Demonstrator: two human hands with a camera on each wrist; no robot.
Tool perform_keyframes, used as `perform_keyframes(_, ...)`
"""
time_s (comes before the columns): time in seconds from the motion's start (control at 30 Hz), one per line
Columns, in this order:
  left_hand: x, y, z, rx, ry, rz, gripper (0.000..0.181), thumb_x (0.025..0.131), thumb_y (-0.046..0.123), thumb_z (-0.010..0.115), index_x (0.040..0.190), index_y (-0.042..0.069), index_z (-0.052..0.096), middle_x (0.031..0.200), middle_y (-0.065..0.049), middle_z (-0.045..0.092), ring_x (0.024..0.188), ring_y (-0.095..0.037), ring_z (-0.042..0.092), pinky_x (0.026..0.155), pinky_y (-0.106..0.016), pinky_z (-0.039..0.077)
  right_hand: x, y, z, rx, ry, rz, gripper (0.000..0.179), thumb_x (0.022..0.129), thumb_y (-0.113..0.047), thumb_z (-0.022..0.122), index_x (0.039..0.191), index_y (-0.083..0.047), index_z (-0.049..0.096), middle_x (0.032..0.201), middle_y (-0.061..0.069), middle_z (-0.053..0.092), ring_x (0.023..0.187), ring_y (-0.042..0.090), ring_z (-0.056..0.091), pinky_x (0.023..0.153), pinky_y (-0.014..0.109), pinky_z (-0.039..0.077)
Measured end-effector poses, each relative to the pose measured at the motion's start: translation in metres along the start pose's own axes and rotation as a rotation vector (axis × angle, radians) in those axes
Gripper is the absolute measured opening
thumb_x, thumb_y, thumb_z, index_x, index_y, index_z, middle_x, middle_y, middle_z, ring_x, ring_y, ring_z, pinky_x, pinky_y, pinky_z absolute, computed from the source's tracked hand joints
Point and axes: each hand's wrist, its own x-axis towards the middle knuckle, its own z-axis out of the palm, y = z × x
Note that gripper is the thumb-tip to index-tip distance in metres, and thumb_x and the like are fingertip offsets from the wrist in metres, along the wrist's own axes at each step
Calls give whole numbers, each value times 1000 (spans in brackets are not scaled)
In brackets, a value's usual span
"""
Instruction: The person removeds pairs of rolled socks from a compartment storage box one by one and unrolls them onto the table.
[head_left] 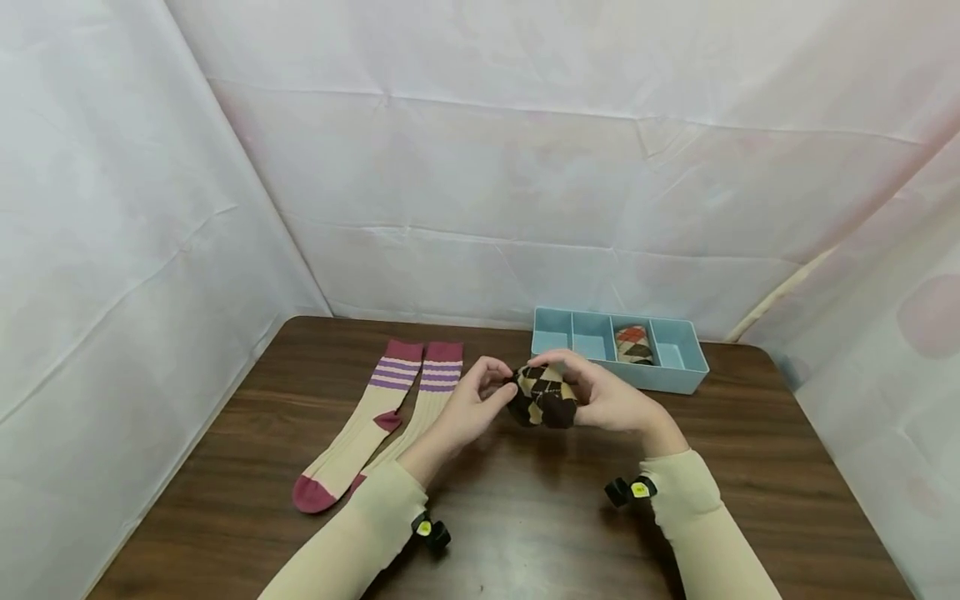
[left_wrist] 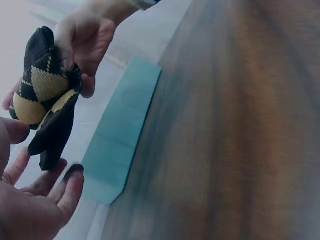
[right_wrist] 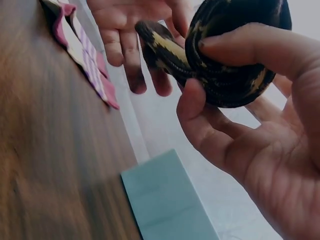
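A pair of black and tan argyle socks (head_left: 546,396), rolled into a bundle with a loose flap (left_wrist: 55,130), is held above the table. My right hand (head_left: 611,400) grips the roll, its thumb (right_wrist: 240,45) pressed on the coiled side and fingers beneath. Beside the flap is my left hand (head_left: 472,404); in the left wrist view its fingers (left_wrist: 45,187) are spread and loosely bent. The left thumb is close to the bundle, and contact is hard to judge. Behind the hands stands a light blue divided box (head_left: 667,379) with a rolled argyle sock (head_left: 633,344) in one compartment.
Two cream socks (head_left: 356,433) with maroon toes and purple stripes lie flat on the dark wooden table (head_left: 525,533), left of my hands. White cloth (head_left: 480,183) hangs behind and along both sides of the table.
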Motion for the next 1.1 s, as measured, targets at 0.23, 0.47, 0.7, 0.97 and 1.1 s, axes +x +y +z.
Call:
perform_keyframes(0.23, -29, -6, -5, -39, -5, 22, 21, 107, 8, 70, 126, 6, 62, 112, -11, 67, 92, -21, 62, 81, -30, 51, 5, 8, 15, 3, -56, 47, 91, 81, 27, 60, 162, -13, 43, 149, 20, 52, 111, 32, 67, 85, 37, 60)
perform_keyframes(0.47, -51, -21, -1, -12, 8, -55, 21, 103, 6, 74, 124, 5, 69, 92, -4, 59, 68, -10, 54, 63, -23, 47, 2, 24, 27, -80, -66, 50, 74, 90, 15, 70, 157, -7, 47, 164, 25, 33, 129, 33, 64, 98, 36, 58)
perform_keyframes(0.7, -60, -24, 3, -6, 41, -115, 22, 100, 6, 77, 121, 3, 72, 87, -3, 58, 68, -17, 60, 61, -25, 52, -6, 27, 36, -141, -35, 122, 70, 94, 9, 76, 155, -11, 50, 157, 16, 47, 125, 31, 67, 98, 38, 59)
perform_keyframes(0.97, -67, -27, 8, 49, 62, -137, 19, 97, 7, 82, 113, 2, 72, 89, -4, 66, 70, -11, 61, 63, -23, 51, -20, 18, 55, -275, -30, 141, 62, 98, -20, 84, 153, -18, 53, 156, 10, 46, 130, 32, 59, 102, 39, 58)
perform_keyframes(1.1, -69, -27, 6, 110, 30, -156, 22, 97, 12, 83, 113, 5, 71, 87, -2, 67, 71, -11, 62, 62, -24, 50, -19, 16, 65, -331, 21, 215, 65, 94, -39, 90, 148, -25, 56, 150, 4, 49, 127, 25, 61, 97, 37, 59)
